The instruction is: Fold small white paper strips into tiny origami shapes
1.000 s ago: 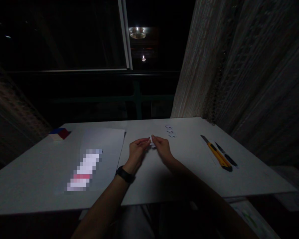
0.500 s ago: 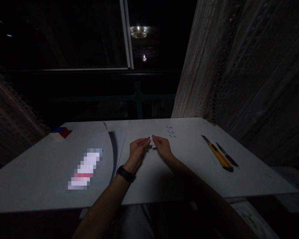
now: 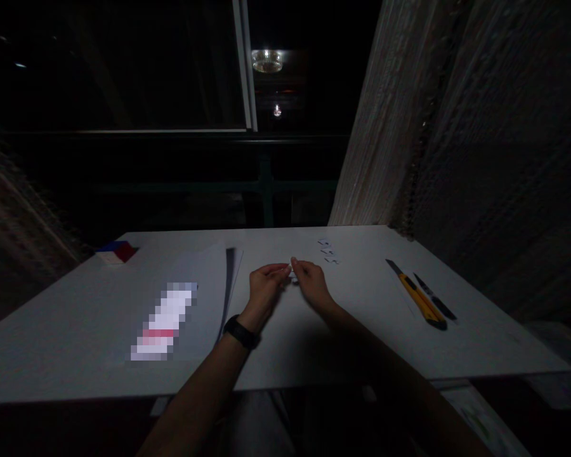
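Over the middle of the white table, my left hand (image 3: 267,283) and my right hand (image 3: 313,283) meet fingertip to fingertip. Between them they pinch a small piece of white paper (image 3: 293,275), mostly hidden by the fingers. A dark band circles my left wrist. Just beyond my right hand lie several small folded paper pieces (image 3: 330,251) with dark marks, set in a slanting row. To the left of my left hand are large white paper sheets (image 3: 209,273), their right edge curled up.
A yellow utility knife (image 3: 416,295) and a dark, slim blade-like tool (image 3: 434,296) lie at the right of the white table (image 3: 361,336). A blurred-out bright screen (image 3: 164,322) rests on the sheets. A coloured cube (image 3: 116,252) sits far left. Curtains (image 3: 361,152) flank a dark window.
The curled edge of the large sheets has shifted right and lies lower. My fingers have closed further over the small paper, so less of it shows.
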`<state>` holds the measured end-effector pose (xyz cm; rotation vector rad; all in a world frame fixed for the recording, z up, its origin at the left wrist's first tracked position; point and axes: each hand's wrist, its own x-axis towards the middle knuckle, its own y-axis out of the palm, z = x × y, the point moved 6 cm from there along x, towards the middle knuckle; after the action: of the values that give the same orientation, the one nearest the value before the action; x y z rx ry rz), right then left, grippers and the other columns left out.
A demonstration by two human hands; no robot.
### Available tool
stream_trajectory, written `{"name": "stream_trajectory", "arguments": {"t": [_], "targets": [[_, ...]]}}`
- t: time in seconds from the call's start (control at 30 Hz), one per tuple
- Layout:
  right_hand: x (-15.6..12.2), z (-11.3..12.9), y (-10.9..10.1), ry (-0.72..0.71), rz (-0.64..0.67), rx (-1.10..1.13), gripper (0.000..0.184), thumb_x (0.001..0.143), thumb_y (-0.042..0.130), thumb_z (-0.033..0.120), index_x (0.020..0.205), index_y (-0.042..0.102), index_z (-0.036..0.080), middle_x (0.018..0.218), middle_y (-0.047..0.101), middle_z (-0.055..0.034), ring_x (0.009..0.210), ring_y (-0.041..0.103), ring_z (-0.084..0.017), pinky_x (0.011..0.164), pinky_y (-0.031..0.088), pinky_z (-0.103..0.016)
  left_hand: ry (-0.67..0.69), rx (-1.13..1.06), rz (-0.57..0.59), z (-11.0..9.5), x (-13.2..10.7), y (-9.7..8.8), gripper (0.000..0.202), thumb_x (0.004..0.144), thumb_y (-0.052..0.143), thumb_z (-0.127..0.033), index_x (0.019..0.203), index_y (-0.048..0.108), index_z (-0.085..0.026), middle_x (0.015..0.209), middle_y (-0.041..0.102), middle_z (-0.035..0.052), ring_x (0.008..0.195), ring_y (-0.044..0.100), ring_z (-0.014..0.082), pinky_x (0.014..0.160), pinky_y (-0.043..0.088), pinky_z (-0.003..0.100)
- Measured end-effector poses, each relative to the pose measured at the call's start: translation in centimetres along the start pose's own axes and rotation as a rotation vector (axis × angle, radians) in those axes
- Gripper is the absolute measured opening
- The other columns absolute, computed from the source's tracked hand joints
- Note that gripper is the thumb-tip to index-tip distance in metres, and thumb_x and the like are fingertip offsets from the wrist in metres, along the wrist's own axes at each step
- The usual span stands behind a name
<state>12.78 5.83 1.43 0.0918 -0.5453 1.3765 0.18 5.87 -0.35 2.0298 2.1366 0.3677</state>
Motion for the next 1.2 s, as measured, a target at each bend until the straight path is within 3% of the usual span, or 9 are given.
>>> {"name": "stream_trajectory", "arguments": {"t": [0.13,0.37,0.53,0.87,1.2], "targets": [[0.0,-0.6,0.2,0.102,0.040,0.206,0.050,0.072,0.046,0.060,0.061,0.062,0.014,0.053,0.055,-0.0007,0.055,0.051,-0.013,0.050,0.039,-0.024,-0.027,-0.002,0.020,0.1,-0.1,0.0,0.036,0.050,0.078,-0.030,0.079,0.069,-0.010,0.066,0.066,0.0078,0.054,0.055,0.0104,0.048,0.038,0.021],[0.1,-1.3,0.5,0.191,0.048,0.382,0.045,0.068,0.054,0.056,0.057,0.060,0.013,0.051,0.052,0.0001,0.048,0.045,-0.010,0.049,0.037,-0.024,-0.057,-0.020,0.020,0.1,-0.1,0.0,0.034,0.050,0.078,-0.027,0.078,0.068,-0.010,0.068,0.066,0.0080,0.055,0.056,0.0104,0.049,0.038,0.021],[0.2,-1.2,0.5,0.173,0.053,0.355,0.047,0.069,0.052,0.057,0.057,0.060,0.013,0.050,0.051,-0.0001,0.050,0.046,-0.011,0.050,0.038,-0.024,-0.100,-0.039,0.024,0.1,-0.2,0.1,0.034,0.049,0.078,-0.026,0.078,0.068,-0.010,0.068,0.066,0.0077,0.054,0.055,0.0100,0.048,0.038,0.021],[0.1,-1.5,0.0,0.140,-0.008,0.117,0.051,0.070,0.047,0.061,0.058,0.062,0.013,0.050,0.053,0.0006,0.053,0.051,-0.013,0.050,0.039,-0.023,-0.059,-0.025,0.051,0.3,-0.1,0.1,0.034,0.049,0.078,-0.027,0.077,0.068,-0.010,0.068,0.066,0.0080,0.057,0.057,0.0115,0.051,0.040,0.021],[-0.2,-1.9,0.4,0.161,0.030,0.185,0.040,0.069,0.054,0.052,0.076,0.068,0.015,0.074,0.066,-0.0044,0.067,0.057,-0.017,0.057,0.044,-0.026,0.051,0.160,-0.035,-0.6,-0.2,0.0,0.036,0.049,0.077,-0.031,0.076,0.068,-0.008,0.061,0.065,0.0079,0.049,0.053,0.0104,0.046,0.039,0.022]]}}
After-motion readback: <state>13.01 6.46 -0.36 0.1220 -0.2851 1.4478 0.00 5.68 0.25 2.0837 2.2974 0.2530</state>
